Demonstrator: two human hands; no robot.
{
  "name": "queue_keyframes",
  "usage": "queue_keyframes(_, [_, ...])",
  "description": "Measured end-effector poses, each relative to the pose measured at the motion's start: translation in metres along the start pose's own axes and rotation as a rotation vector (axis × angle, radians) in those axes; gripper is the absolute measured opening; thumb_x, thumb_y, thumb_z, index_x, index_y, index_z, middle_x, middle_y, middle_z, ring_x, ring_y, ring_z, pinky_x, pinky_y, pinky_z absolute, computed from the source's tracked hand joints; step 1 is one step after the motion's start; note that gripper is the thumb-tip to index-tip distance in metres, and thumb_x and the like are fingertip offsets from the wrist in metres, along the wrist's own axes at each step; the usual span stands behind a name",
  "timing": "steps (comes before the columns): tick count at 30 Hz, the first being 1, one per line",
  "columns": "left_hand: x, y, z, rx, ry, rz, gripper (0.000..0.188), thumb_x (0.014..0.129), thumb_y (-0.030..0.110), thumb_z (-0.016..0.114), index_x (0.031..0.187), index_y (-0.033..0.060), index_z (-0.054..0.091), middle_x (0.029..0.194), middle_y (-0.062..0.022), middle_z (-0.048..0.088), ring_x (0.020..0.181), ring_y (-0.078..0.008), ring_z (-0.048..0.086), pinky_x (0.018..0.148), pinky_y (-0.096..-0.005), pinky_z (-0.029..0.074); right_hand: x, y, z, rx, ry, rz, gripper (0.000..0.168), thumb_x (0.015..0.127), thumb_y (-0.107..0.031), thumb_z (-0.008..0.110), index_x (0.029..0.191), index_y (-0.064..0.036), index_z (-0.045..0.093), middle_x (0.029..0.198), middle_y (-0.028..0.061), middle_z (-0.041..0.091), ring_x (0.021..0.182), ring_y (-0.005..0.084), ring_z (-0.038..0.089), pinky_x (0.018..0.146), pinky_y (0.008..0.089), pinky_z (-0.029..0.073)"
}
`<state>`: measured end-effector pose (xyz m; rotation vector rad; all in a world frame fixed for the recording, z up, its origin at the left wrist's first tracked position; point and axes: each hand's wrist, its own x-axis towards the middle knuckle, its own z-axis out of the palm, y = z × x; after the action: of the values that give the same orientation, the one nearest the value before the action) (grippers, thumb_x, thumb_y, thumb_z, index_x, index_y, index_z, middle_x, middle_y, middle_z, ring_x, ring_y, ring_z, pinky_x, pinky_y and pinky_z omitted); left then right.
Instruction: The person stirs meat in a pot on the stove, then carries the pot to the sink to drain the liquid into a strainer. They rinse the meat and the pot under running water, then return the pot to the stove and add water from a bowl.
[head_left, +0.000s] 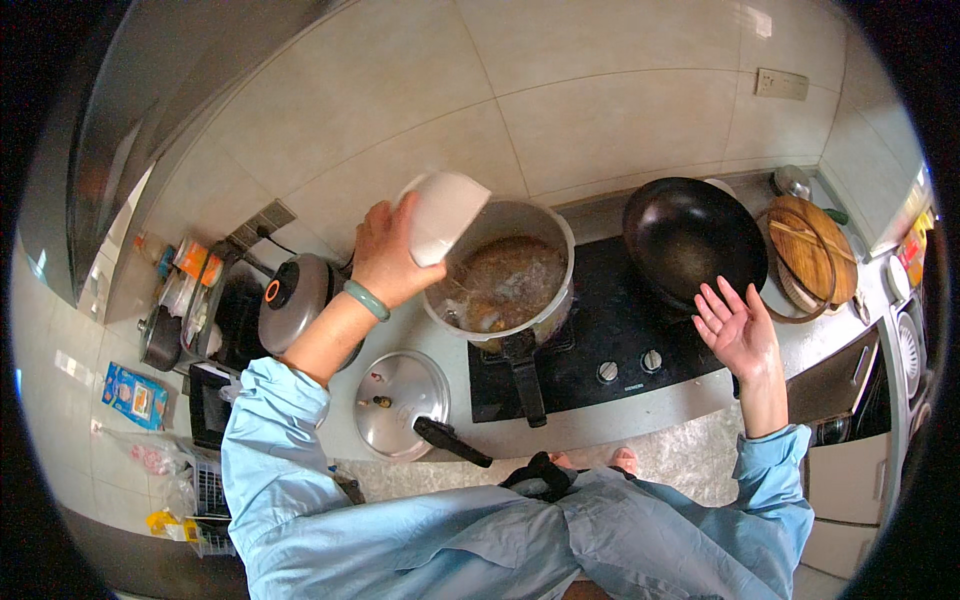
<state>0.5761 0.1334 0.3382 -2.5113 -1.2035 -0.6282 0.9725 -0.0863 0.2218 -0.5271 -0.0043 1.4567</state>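
My left hand (390, 244) grips a white bowl (444, 214), tilted over the left side of a metal pressure cooker pot (559, 300). The bowl's inside is hidden from me. Brown liquid with foam and some pieces (514, 277) fills the lower part of the pot, whose black handle points towards me. My right hand (735, 330) is held palm up with fingers apart, nothing in it, at the near right edge of a black wok (694, 232). Left of the pot handle, the pressure cooker lid (401, 397) lies on the counter.
The pot and wok stand on a black gas hob (592, 330) with two knobs. A grey electric cooker (300, 300) is at left. On the right are a round wooden board (814, 247), a metal container (791, 181) and an ajar dark cabinet door (832, 382).
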Motion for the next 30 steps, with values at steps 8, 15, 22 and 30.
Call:
queue_keyframes(8, [0.002, -0.017, 0.005, -0.275, 0.14, -0.212, 0.081, 0.063, 0.023, 0.072, 0.13, 0.0046, 0.029, 0.117, -0.0215, 0.043, 0.11, -0.0332, 0.043, 0.093, -0.0406, 0.037, -0.03, 0.01, -0.009, 0.065, 0.019, -0.084, 0.048, 0.093, -0.042, 0.035, 0.129, -0.011, 0.04, 0.131, 0.0117, 0.043, 0.119, 0.0265, 0.042, 0.097, 0.0429, 0.035])
queue_keyframes(15, [-0.038, -0.086, -0.011, -1.628, 0.04, -0.939, 0.059, 0.077, 0.046, 0.053, 0.124, 0.0118, 0.043, 0.121, -0.0089, 0.05, 0.108, -0.0232, 0.05, 0.079, -0.0389, 0.047, -0.074, 0.015, -0.018, 0.14, 0.056, -0.173, 0.045, 0.093, -0.038, 0.039, 0.127, -0.009, 0.042, 0.134, 0.0125, 0.04, 0.123, 0.0262, 0.039, 0.1, 0.0439, 0.033])
queue_keyframes(22, [-0.122, -0.045, -0.085, -1.83, 0.284, -0.964, 0.06, 0.078, 0.042, 0.053, 0.128, 0.0115, 0.039, 0.126, -0.0118, 0.047, 0.112, -0.0309, 0.049, 0.084, -0.0506, 0.047, -0.096, -0.003, -0.047, 0.133, -0.024, -0.212, 0.044, 0.093, -0.037, 0.039, 0.128, -0.01, 0.041, 0.133, 0.0116, 0.041, 0.123, 0.0249, 0.039, 0.101, 0.0438, 0.032])
queue_keyframes(30, [-0.195, 0.088, -0.132, -1.641, 0.603, -0.926, 0.059, 0.08, 0.042, 0.051, 0.126, 0.0081, 0.041, 0.122, -0.0095, 0.051, 0.106, -0.0257, 0.054, 0.082, -0.0414, 0.049, -0.16, -0.051, -0.108, 0.165, -0.003, -0.207, 0.044, 0.093, -0.037, 0.04, 0.127, -0.01, 0.043, 0.135, 0.0102, 0.04, 0.124, 0.0232, 0.038, 0.101, 0.0422, 0.032])
